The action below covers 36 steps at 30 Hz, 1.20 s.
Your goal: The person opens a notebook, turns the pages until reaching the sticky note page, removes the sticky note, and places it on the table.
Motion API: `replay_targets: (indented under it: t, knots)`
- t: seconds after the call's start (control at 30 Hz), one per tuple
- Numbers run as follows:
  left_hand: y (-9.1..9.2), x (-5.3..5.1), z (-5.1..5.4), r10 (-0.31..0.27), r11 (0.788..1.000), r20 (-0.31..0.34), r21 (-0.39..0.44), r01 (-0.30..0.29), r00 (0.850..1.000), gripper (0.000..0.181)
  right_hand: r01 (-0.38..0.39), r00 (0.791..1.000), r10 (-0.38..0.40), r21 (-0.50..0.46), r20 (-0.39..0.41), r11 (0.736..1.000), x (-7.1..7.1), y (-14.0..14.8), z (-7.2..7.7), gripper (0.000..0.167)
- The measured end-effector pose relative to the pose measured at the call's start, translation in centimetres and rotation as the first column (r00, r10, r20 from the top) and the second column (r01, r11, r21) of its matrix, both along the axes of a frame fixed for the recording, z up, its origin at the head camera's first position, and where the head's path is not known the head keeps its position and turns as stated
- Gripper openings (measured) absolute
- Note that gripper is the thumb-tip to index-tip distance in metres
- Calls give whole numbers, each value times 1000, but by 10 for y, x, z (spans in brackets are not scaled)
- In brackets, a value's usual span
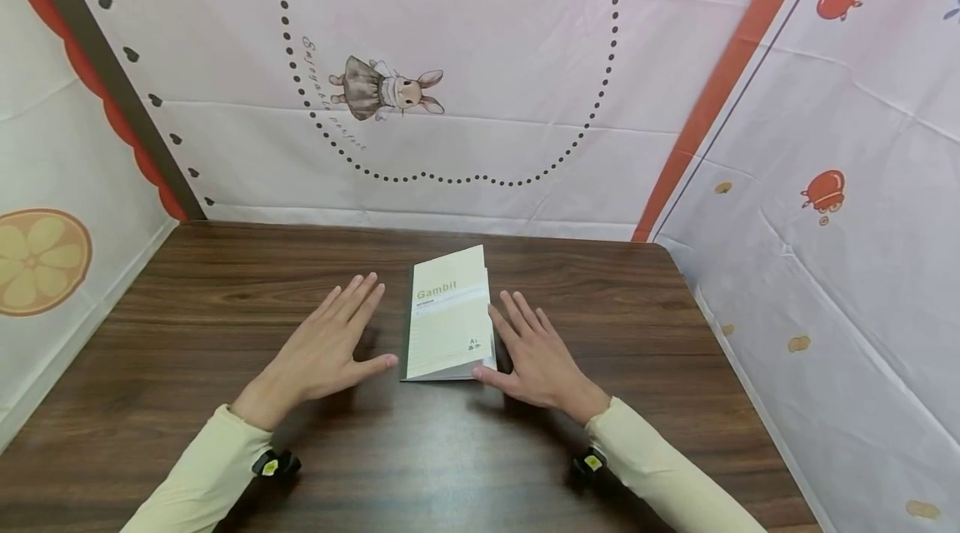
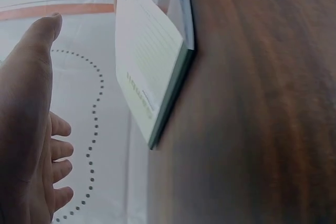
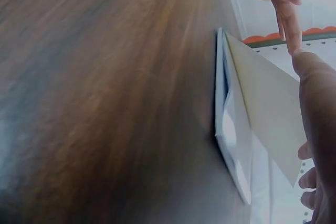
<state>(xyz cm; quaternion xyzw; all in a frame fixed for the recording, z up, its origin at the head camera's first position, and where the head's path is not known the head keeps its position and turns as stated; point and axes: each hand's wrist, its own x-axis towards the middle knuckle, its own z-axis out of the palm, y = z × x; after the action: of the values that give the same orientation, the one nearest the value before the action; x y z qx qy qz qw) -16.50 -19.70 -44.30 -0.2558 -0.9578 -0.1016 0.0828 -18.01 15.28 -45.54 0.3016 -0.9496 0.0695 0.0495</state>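
Note:
A pale cream notebook (image 1: 450,316) with a dark green spine lies on the table, "Gambit" printed on its front. Its cover (image 3: 268,98) stands tilted up off the pages, hinged at the left. My right hand (image 1: 542,362) is at the notebook's right edge with fingers spread and straight; the thumb and index fingertip overlap that edge in the head view, and I cannot tell whether they touch it. Left of the spine, apart from the notebook, my left hand (image 1: 322,350) hovers with straight fingers and holds nothing. The left wrist view shows the spine (image 2: 173,98) side and the raised cover.
The dark brown wooden table (image 1: 450,466) ends at a white back cloth (image 1: 510,58) printed with a rabbit and dotted line. Printed cloths also stand along the left and right sides. Both sleeved wrists carry small black cameras.

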Motion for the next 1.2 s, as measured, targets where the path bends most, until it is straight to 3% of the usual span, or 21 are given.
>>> replay_targets:
  t: [0.3,0.57,0.9,1.2]
  knots:
    - [2,-1,17,-22,1000,-72,7,22,997,105,-35,999,34,-14,-27,999,-1,-17,16,100]
    - [15,-4,35,-58,998,-93,-18,57,994,107,-94,995,93,-25,-39,995,-4,-39,25,99]
    - [42,-9,48,-94,995,-97,-49,89,991,114,-143,989,142,-16,-48,990,-5,-61,20,99]
    - [58,-16,53,-118,991,-134,-73,109,984,97,-167,986,166,-32,-23,985,-5,-73,16,100]
